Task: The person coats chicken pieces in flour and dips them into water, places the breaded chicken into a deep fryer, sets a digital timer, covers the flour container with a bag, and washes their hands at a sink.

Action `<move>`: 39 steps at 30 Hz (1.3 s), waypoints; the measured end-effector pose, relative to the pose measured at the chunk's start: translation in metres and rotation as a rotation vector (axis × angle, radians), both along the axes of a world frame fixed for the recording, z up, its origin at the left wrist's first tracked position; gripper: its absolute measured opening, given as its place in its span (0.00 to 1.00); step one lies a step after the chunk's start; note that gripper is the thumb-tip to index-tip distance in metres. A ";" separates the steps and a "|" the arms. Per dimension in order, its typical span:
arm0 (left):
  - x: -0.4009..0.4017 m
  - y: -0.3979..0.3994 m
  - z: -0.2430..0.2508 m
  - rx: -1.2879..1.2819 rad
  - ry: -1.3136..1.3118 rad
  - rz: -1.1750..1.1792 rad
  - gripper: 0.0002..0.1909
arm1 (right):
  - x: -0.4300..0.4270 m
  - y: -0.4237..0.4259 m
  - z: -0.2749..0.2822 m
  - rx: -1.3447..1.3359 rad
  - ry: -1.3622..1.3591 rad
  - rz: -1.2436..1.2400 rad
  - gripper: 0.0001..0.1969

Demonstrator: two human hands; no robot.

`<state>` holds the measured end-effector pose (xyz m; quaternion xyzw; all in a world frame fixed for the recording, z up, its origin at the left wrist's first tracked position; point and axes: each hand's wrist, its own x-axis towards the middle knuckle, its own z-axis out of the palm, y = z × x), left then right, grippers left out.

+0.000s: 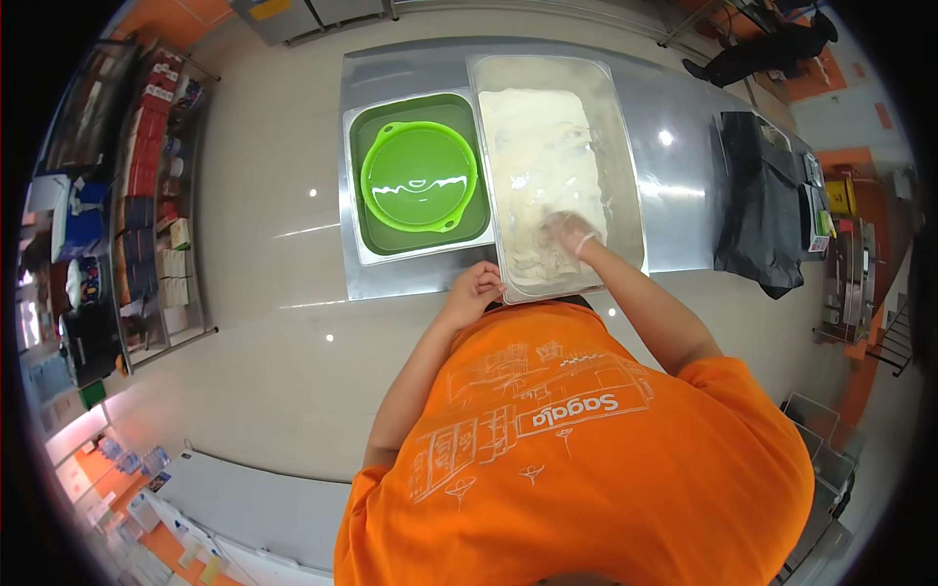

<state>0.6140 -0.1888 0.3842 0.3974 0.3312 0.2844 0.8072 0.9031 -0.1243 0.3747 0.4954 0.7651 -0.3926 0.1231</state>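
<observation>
My right hand (pixel 571 236), in what looks like a clear glove, is blurred and works in the pale flour-like mass (pixel 546 154) in a large rectangular container (pixel 624 168). Whether it grips any of the mass cannot be told. My left hand (pixel 476 293) rests at the container's near left corner, its fingers bent at the rim. Just left of the container, a round green strainer or basin (pixel 419 176) sits inside a square metal pan (pixel 357 220). Its surface shows bright reflections.
Both vessels stand on a stainless steel table (pixel 674 220). A black plastic bag (pixel 758 205) hangs over its right end. Shelves with boxes (pixel 150 146) stand at the left, and a grey-topped counter (pixel 256 505) behind me. A person in dark clothes (pixel 769 51) is at the far right.
</observation>
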 end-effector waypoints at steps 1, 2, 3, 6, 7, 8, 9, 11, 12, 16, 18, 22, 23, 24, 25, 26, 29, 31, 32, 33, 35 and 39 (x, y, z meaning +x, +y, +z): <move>-0.002 0.000 -0.002 -0.001 0.001 -0.002 0.09 | 0.006 0.001 0.008 -0.088 -0.175 -0.226 0.28; -0.004 0.000 -0.003 -0.003 0.012 -0.016 0.09 | 0.000 -0.002 0.012 -0.134 -0.260 -0.339 0.30; -0.005 0.002 -0.005 0.000 0.022 -0.039 0.09 | -0.003 -0.005 0.017 -0.173 -0.346 -0.459 0.31; -0.004 0.006 -0.003 0.017 0.030 -0.082 0.09 | -0.038 -0.013 -0.002 -0.529 0.095 -0.976 0.42; -0.002 0.009 -0.002 0.026 0.034 -0.093 0.09 | -0.046 -0.011 -0.022 -0.492 0.069 -0.828 0.46; 0.001 0.009 -0.002 0.029 0.023 -0.092 0.09 | -0.055 -0.009 -0.041 -0.443 0.043 -0.683 0.49; 0.002 0.007 -0.002 0.031 0.014 -0.090 0.09 | -0.077 -0.008 -0.050 -0.579 0.172 -1.003 0.48; 0.003 0.007 -0.002 0.032 0.016 -0.094 0.10 | -0.096 -0.001 -0.058 -0.707 0.324 -1.316 0.47; 0.001 0.005 -0.003 0.023 0.011 -0.084 0.10 | -0.103 0.001 -0.060 -0.683 0.295 -1.354 0.44; 0.004 0.004 0.002 0.042 0.000 -0.085 0.10 | -0.094 -0.003 -0.103 -0.491 0.295 -1.351 0.35; 0.002 0.003 0.001 0.041 0.003 -0.070 0.10 | -0.093 -0.004 -0.096 -0.367 0.234 -1.196 0.33; -0.001 0.003 -0.004 0.022 -0.007 -0.053 0.10 | -0.090 0.000 -0.049 -0.491 0.241 -1.286 0.28; 0.000 0.004 -0.005 0.025 -0.014 -0.048 0.10 | -0.083 0.000 -0.047 -0.375 0.141 -1.117 0.25; 0.001 0.005 -0.008 0.046 -0.016 -0.054 0.10 | -0.071 0.003 -0.046 -0.369 0.136 -1.110 0.25; 0.001 0.004 -0.008 0.065 -0.016 -0.062 0.10 | -0.058 0.006 -0.047 -0.189 0.050 -0.910 0.25; 0.003 0.004 -0.008 0.066 -0.019 -0.056 0.10 | -0.049 0.007 -0.049 -0.014 -0.033 -0.705 0.24; -0.003 -0.002 -0.006 0.073 -0.001 -0.010 0.09 | -0.054 0.014 0.031 0.070 -0.313 -0.787 0.30; 0.002 -0.002 -0.005 0.035 0.013 -0.001 0.08 | -0.036 0.009 0.009 0.181 -0.315 -0.714 0.32; 0.003 -0.004 -0.005 0.035 0.011 0.002 0.08 | -0.028 0.009 0.000 0.218 -0.105 -0.606 0.32; 0.003 -0.007 -0.003 0.010 0.050 0.029 0.08 | -0.021 0.012 -0.007 0.252 0.104 -0.490 0.33; 0.002 -0.014 0.003 -0.018 0.092 0.064 0.08 | 0.000 0.045 -0.018 0.296 0.088 -0.606 0.33; 0.000 -0.037 0.022 -0.138 0.117 0.070 0.10 | 0.055 0.148 -0.047 0.654 -0.106 -0.960 0.34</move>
